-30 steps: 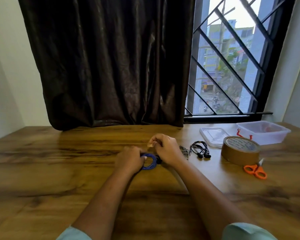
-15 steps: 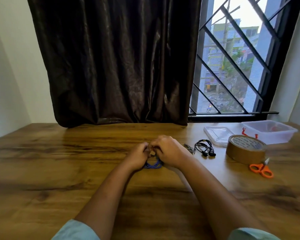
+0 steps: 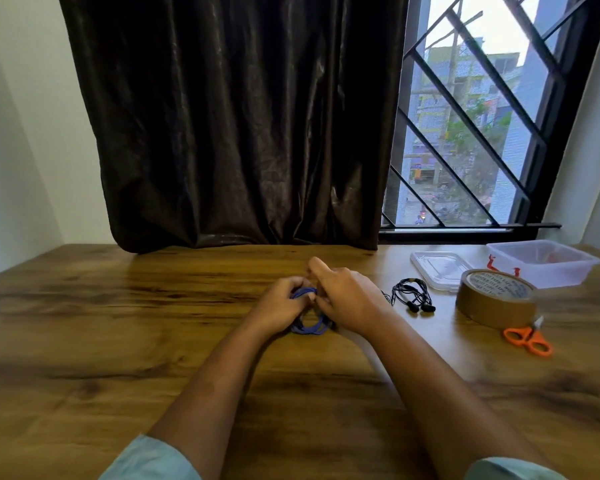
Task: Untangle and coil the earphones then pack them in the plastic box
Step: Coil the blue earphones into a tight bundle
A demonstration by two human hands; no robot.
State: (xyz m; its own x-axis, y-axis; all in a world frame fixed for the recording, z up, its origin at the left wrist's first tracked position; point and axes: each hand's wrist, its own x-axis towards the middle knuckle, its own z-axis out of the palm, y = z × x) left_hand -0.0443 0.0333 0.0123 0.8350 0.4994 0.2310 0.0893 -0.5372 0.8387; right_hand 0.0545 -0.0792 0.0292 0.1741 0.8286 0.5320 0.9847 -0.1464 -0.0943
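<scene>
A coil of blue earphones (image 3: 308,328) sits on the wooden table between my hands. My left hand (image 3: 280,304) grips the coil's left side, with blue cord showing above its fingers. My right hand (image 3: 347,299) pinches the coil from the right, its index finger raised. Most of the coil is hidden by both hands. A black pair of earphones (image 3: 413,295) lies loosely coiled to the right. The clear plastic box (image 3: 548,266) stands open at the far right, with something red inside. Its lid (image 3: 439,270) lies flat beside it.
A brown roll of packing tape (image 3: 496,301) stands in front of the box. Orange scissors (image 3: 527,339) lie just right of the roll. A dark curtain (image 3: 236,126) and a barred window (image 3: 482,133) rise behind the table's far edge.
My hands have closed in on the blue coil and turned it; the loop now shows below my fingers. The view has shifted slightly, so the things on the table sit further right.
</scene>
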